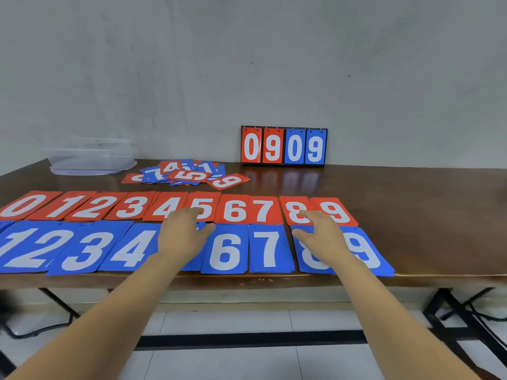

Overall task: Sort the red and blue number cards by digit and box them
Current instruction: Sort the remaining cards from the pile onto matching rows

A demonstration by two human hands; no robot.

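Your flip scoreboard (pixel 284 146) reads 0909.
In front of it, your open left hand (pixel 183 234) hides one blue card (pixel 195 264); your open right hand (pixel 322 237) half-covers the blue 8 card (pixel 308 260).

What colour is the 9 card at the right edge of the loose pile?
Red, with a white digit; the 9 card shows in the head view.

head view, forward-down, close over table (pixel 411 204) edge

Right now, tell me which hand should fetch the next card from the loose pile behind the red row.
Left, probably. The left hand is by the red 5 stack, directly in front of the loose pile; the right hand sits farther right, over the blue 8 stack.
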